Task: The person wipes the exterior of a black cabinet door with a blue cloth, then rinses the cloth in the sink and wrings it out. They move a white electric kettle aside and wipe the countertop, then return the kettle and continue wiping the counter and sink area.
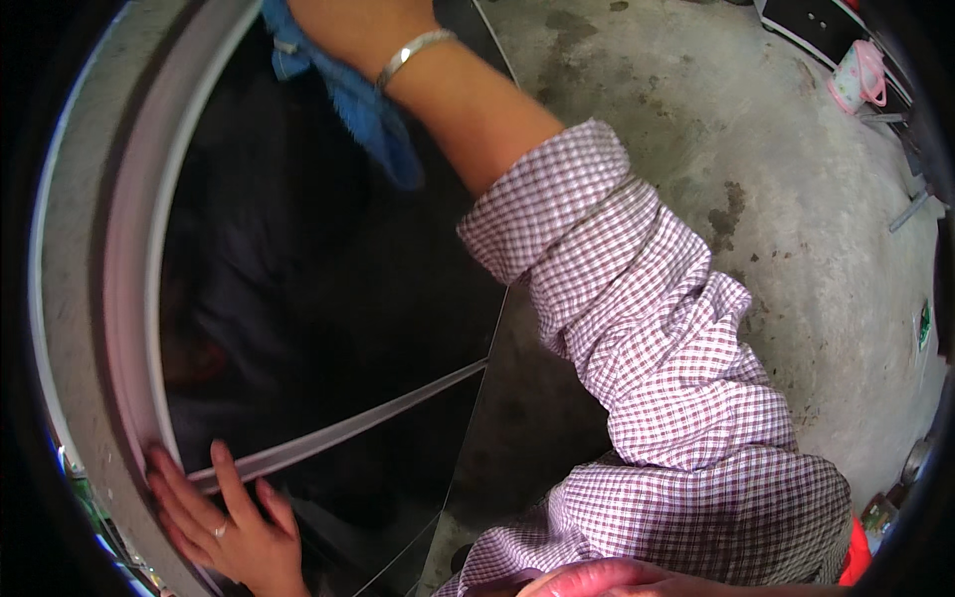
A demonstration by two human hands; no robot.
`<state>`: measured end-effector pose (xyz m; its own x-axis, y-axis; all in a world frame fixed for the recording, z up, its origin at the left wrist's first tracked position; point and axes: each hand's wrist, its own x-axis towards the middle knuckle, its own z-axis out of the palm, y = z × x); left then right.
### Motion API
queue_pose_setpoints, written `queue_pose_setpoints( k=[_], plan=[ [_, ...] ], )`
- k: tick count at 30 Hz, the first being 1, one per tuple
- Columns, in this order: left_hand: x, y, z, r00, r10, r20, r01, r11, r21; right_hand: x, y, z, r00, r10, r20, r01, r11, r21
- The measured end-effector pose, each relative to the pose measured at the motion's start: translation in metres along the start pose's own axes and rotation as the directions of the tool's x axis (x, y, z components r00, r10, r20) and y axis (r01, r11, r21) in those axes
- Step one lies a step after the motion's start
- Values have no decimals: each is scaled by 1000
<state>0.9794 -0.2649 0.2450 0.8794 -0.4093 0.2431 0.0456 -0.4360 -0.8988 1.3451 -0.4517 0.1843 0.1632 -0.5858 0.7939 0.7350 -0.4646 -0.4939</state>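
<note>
My right hand (358, 22), at the top edge and partly cut off, has a blue cloth (358, 112) under it against a dark glossy panel (336, 261). The fingers are mostly out of the picture. A silver bracelet (414, 56) circles the wrist. At the lower left, my left hand (231, 522) rests with spread fingers on the pale frame (138, 261) of the panel, by the corner where a narrow grey strip (351, 429) meets it. A ring is on one of its fingers. No object shows in that hand.
Stained concrete floor (671, 97) lies to the right. A pink and white flowered container (856, 77) stands near the upper right rim, by a black and white object (802, 30). A red item (856, 552) shows at the lower right. Beyond the frame, at left, runs a grey ledge (67, 246).
</note>
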Motion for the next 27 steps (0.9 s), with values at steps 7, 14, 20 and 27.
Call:
queue_pose_setpoints(
  k=[7,14,20,27],
  plan=[
    [-6,13,-2,994,-59,-95,67,994,83,-69,170,-25,878,468,103,-473,881,25],
    [3,10,4,998,-19,-55,24,995,99,-296,264,-143,369,927,72,-807,358,-471],
    [-3,1,4,1000,27,-4,-26,994,110,-349,221,-172,37,995,-91,-993,26,-117],
    [-7,0,5,999,-40,-25,41,998,50,-309,87,-254,-456,812,364,-841,-527,121]
  ],
)
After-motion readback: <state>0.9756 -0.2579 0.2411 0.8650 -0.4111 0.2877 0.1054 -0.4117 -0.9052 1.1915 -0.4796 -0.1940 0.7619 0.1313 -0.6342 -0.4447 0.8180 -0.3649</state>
